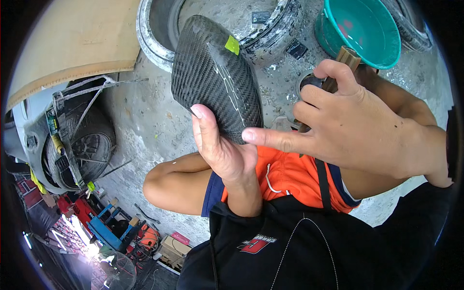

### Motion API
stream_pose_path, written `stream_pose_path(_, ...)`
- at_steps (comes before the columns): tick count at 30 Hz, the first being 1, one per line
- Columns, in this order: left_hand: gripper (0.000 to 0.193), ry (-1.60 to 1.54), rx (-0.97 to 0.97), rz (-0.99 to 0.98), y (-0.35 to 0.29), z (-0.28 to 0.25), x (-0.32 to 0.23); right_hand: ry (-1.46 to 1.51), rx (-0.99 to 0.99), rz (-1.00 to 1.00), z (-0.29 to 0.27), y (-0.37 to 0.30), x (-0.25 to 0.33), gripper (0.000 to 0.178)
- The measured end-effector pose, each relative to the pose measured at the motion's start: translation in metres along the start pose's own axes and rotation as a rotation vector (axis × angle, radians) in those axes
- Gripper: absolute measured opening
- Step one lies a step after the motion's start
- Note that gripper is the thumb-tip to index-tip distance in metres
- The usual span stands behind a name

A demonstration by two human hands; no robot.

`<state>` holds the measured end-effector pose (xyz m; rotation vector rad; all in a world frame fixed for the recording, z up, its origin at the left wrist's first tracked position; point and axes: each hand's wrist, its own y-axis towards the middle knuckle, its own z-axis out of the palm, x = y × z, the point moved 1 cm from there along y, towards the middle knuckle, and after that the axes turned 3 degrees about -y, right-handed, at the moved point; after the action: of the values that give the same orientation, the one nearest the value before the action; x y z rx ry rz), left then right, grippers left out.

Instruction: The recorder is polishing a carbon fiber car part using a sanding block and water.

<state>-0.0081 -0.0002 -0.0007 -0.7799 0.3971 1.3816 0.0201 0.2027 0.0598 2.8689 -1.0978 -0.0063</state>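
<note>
My left hand [222, 150] holds up a curved black carbon-fibre shell [212, 72] by its lower end, thumb on the near edge and the other fingers mostly hidden behind it. A small yellow-green piece of tape [232, 45] sticks to the shell's upper right, and thin whitish lines run down its glossy face. My right hand [353, 116] is curled around a brown, wooden-looking stick [349, 57], whose flat end shows above the fingers. One outstretched finger of that hand reaches the shell's lower right edge. What lies under the right palm is hidden.
Beyond the shell, a wheel rim [157, 36] lies on the wet grey concrete floor [140, 111]. A teal bucket [365, 29] with liquid stands at the far right, near a tyre [411, 26]. A tan panel [77, 38], another wheel [82, 145] and a blue tool [108, 224] are at left.
</note>
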Motion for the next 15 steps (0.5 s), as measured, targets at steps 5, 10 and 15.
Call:
stream_pose_path(5,0.051,0.089,0.100,0.050,0.001,0.002,-0.006,-0.120,-0.143,0.017,0.006,0.005,-0.035,0.068)
stream_pose_path(10,0.055,0.423,0.311,0.340,0.000,-0.006,-0.009,-0.076,-0.081,0.574,0.038,-0.024,-0.153,0.051)
stream_pose_path(15,0.022,1.167,0.583,0.594,0.002,-0.007,0.004,-0.015,0.303,0.843,0.099,-0.125,-0.229,0.031)
